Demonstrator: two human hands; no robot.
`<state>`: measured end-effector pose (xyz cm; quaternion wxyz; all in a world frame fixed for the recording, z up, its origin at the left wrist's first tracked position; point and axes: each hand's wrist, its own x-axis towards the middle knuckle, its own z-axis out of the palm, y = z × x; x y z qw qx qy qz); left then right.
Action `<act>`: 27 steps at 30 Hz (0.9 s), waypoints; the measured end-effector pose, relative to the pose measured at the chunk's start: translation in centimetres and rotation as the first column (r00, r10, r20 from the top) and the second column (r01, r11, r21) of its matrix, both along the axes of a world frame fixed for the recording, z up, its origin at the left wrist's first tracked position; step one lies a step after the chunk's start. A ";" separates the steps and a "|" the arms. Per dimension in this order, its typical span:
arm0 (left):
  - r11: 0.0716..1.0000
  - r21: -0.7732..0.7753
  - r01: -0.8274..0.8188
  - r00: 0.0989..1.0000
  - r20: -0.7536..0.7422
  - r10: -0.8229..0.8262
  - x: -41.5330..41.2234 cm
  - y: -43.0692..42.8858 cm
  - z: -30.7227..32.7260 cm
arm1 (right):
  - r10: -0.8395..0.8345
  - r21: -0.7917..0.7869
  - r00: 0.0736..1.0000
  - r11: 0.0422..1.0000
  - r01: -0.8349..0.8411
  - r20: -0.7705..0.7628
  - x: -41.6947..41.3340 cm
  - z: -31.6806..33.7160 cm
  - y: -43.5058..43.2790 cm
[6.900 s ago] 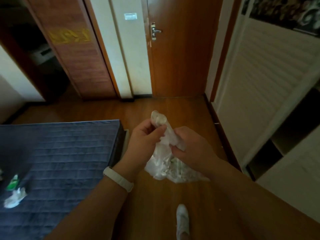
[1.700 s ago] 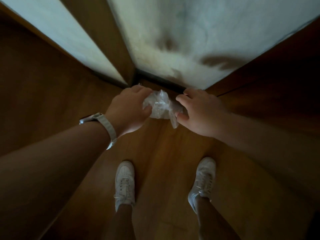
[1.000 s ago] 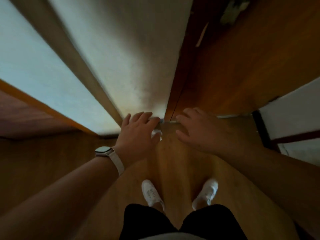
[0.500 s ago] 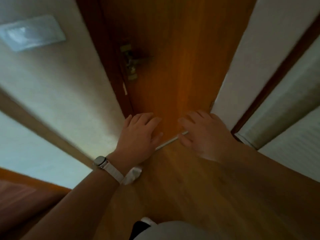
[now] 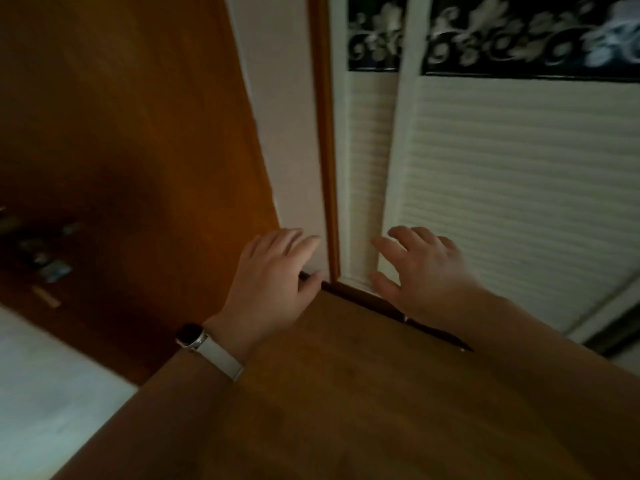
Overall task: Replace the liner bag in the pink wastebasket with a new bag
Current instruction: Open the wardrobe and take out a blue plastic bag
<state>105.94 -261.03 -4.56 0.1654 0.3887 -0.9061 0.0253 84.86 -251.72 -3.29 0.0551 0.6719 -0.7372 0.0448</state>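
The left hand (image 5: pixel 268 282) and right hand (image 5: pixel 420 271) are apart, with loose fingers holding nothing. No wastebasket or bag shows, so the new bag likely still needs fitting.

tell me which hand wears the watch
The left hand: a white-strapped watch sits on its wrist, while the right hand has a bare wrist.

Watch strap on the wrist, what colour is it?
The watch strap is white; the head view, the only one, shows it clearly.
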 end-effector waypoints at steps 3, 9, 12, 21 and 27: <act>0.987 -0.054 0.154 0.988 0.034 -0.152 -5.6 1.2 1.3 | -0.122 -0.024 0.992 0.992 0.123 0.014 -4.6 0.7 3.8; 0.900 -0.083 0.428 0.903 0.069 -0.423 -17.6 3.7 2.0 | -0.385 -0.065 0.921 0.919 0.388 0.056 -11.8 1.6 11.2; 0.837 -0.070 0.542 0.840 0.037 -0.541 -23.4 4.8 2.1 | -0.507 -0.073 0.860 0.857 0.511 0.060 -14.9 2.1 14.6; 0.571 -0.084 0.817 0.569 -0.046 -0.821 -40.8 5.1 2.2 | -0.792 -0.080 0.609 0.605 0.792 0.039 -24.0 2.7 19.5; 0.423 -0.050 0.905 0.422 -0.030 -0.906 -51.7 3.8 2.6 | -0.906 -0.043 0.422 0.421 0.906 0.032 -31.3 3.8 18.6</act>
